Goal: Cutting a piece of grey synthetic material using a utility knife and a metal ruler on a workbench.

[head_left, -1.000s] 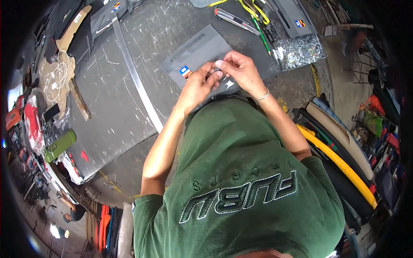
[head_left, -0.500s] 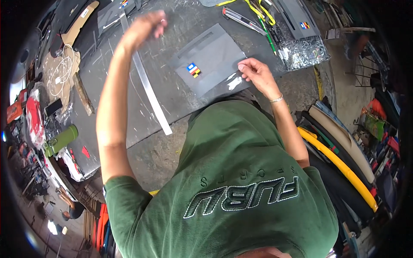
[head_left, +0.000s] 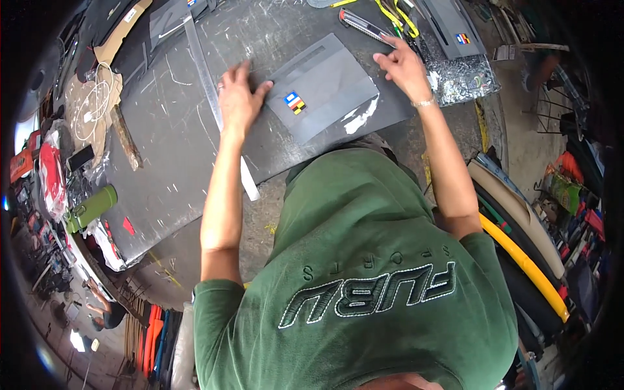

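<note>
Grey panel (head_left: 328, 81) | left hand (head_left: 239, 103): spread, alongside | right hand (head_left: 409, 73): parted, near cutter (head_left: 361, 24) | green bottle (head_left: 92, 209): contents hidden

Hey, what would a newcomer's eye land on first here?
Probably the green T-shirt, filling the lower middle of the view. Above it, a grey sheet with a small multicoloured patch lies on the scratched dark worktable, between the left hand and the right hand. A bright yellow roll also stands out at the lower right.
</note>
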Motion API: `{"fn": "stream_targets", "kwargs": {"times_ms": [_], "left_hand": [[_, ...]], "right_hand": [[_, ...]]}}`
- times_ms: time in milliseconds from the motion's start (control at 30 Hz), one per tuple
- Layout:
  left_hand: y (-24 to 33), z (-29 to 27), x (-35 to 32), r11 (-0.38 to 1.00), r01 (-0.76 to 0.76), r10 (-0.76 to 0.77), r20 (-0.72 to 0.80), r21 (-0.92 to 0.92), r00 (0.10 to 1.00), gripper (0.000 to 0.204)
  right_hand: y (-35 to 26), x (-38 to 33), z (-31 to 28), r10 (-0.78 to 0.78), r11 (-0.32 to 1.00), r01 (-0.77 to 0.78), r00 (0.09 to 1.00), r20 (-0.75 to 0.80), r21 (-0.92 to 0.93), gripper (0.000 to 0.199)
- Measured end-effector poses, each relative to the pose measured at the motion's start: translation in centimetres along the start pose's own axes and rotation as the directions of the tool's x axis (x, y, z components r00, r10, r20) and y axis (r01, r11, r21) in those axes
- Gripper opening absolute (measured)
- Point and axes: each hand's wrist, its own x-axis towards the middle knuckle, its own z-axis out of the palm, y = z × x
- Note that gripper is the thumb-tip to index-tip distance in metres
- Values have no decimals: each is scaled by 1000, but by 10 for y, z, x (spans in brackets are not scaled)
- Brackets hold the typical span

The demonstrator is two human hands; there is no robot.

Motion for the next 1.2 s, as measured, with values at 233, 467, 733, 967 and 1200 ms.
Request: {"fn": "stream_targets", "kwargs": {"times_ms": [233, 467, 733, 967, 1200], "left_hand": [[5, 1, -55, 955, -267, 254, 107, 129, 961, 60], [49, -20, -116, 994, -89, 76, 197, 58, 977, 72], [-2, -65, -194, 882, 432, -430, 53, -186, 901, 50], [-35, -69, -239, 586, 698, -641, 290, -413, 710, 43], [-27, -38, -247, 648, 623, -621, 170, -439, 765, 45]], "right_hand": [[8, 51, 0, -112, 780, 29, 989, -94, -626, 50], [14, 49, -15, -319, 667, 187, 947, -49, -721, 38], [-42, -51, -54, -102, 960, 141, 980, -170, 240, 62], [-2, -104, -59, -247, -54, -56, 968, 41, 997, 63], [-35, -126, -36, -13, 475, -152, 984, 180, 867, 64]]}}
